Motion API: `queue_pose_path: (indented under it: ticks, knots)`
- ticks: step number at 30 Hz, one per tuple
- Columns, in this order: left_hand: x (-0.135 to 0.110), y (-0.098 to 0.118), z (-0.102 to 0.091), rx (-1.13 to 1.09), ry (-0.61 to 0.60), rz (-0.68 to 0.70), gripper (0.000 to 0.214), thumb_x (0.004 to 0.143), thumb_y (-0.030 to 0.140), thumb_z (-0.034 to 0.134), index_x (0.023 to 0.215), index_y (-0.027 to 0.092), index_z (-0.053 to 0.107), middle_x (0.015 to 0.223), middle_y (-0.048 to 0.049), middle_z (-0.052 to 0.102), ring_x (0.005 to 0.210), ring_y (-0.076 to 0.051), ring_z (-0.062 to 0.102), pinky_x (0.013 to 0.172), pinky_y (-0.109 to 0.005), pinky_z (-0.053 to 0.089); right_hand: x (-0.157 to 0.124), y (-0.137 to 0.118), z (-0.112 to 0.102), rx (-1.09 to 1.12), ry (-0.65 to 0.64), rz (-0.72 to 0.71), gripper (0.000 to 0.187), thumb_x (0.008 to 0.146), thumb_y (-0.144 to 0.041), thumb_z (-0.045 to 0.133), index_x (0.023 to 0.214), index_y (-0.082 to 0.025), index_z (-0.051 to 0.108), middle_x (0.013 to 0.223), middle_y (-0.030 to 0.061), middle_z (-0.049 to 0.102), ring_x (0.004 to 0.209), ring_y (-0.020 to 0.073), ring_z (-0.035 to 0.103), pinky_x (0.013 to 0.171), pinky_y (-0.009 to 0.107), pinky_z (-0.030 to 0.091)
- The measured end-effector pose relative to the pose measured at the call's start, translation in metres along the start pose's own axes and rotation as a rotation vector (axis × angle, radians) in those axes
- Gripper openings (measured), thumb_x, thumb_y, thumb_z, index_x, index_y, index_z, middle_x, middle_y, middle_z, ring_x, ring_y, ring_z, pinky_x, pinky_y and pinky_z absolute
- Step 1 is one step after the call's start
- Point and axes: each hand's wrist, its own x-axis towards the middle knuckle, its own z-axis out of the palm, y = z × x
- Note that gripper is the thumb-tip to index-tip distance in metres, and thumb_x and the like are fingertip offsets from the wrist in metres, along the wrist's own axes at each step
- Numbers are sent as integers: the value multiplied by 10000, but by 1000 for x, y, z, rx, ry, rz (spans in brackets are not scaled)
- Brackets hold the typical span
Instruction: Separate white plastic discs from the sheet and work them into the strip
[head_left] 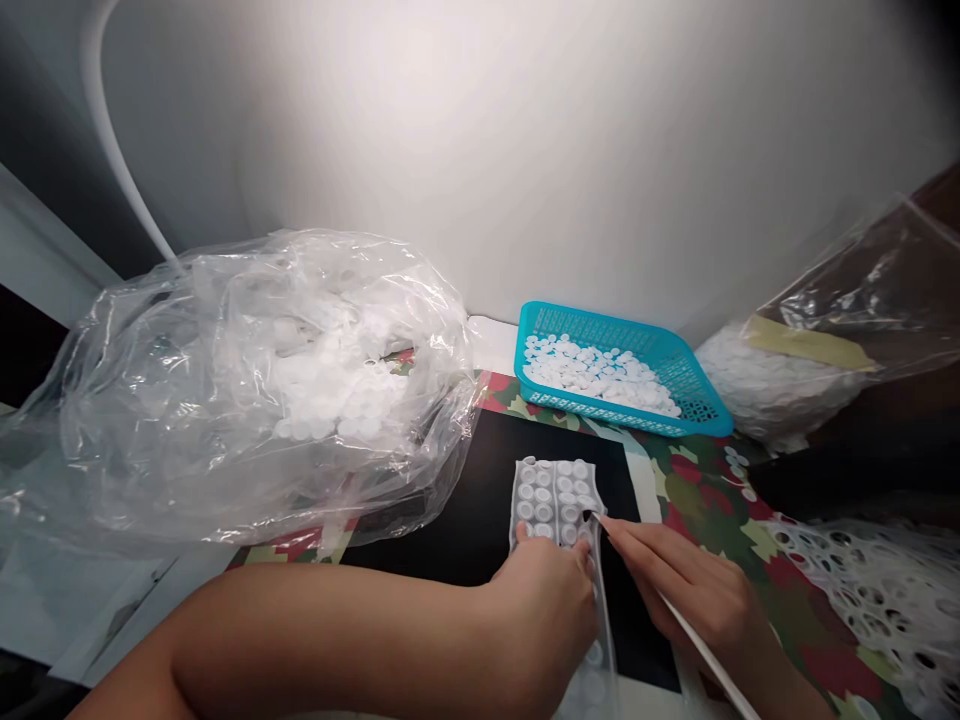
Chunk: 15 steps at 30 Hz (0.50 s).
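Note:
A pale sheet of round white discs (535, 492) lies lengthwise on a black mat (442, 515). Across it rests my left hand (551, 595), two fingertips apart and holding the sheet down; its other fingers are hidden beneath the palm. My right hand (694, 580) is closed around a slender white stick-like tool (709, 655). The tool's front end reaches the sheet's right edge, beside a small dark gap between discs. Whether the right fingertips also pinch the sheet is hard to see. The lower part of the sheet runs under my left hand and wrist.
Behind the mat stands a turquoise basket (626, 412) holding many loose white discs. A large clear plastic bag (225, 400) of white pieces fills the left side. Another bag (787, 390) sits at right, above a heap of punched-out webbing (885, 590). A camouflage-patterned cloth (690, 480) covers the table.

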Motion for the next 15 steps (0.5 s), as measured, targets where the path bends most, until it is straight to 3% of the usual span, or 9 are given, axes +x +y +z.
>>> queue_pose_path:
  ticks: [6, 11, 13, 15]
  knots:
    - [1, -1, -2, -60, 34, -16, 713, 647, 370, 734, 1299, 155, 542, 1429, -125, 419, 1274, -325, 418, 793, -465, 560, -3, 4, 11, 4, 17, 55, 317, 868, -25, 501, 1140, -140, 617, 991, 89, 719, 853, 169, 701, 769, 248, 530]
    - [1, 12, 5, -85, 118, -236, 466, 852, 210, 503, 1316, 190, 525, 1411, -106, 454, 1069, -321, 585, 659, -435, 553, 1, 1, 13, 111, 10, 94, 272, 873, -76, 532, 1118, -160, 615, 948, 75, 722, 856, 174, 698, 787, 259, 545]
    - [-1, 19, 9, -69, 178, -312, 440, 856, 219, 504, 1293, 223, 554, 1402, -139, 458, 1018, -355, 608, 565, -403, 521, 2, 1, 14, 168, 13, 99, 279, 880, -76, 514, 1127, -164, 609, 943, 74, 719, 856, 173, 694, 786, 263, 549]
    - [-2, 25, 13, -84, 220, -314, 413, 874, 260, 494, 1278, 229, 571, 1392, -148, 468, 1029, -364, 605, 591, -416, 517, 3, 1, 13, 222, 8, 93, 291, 881, -68, 511, 1140, -166, 601, 944, 72, 717, 858, 171, 690, 781, 260, 548]
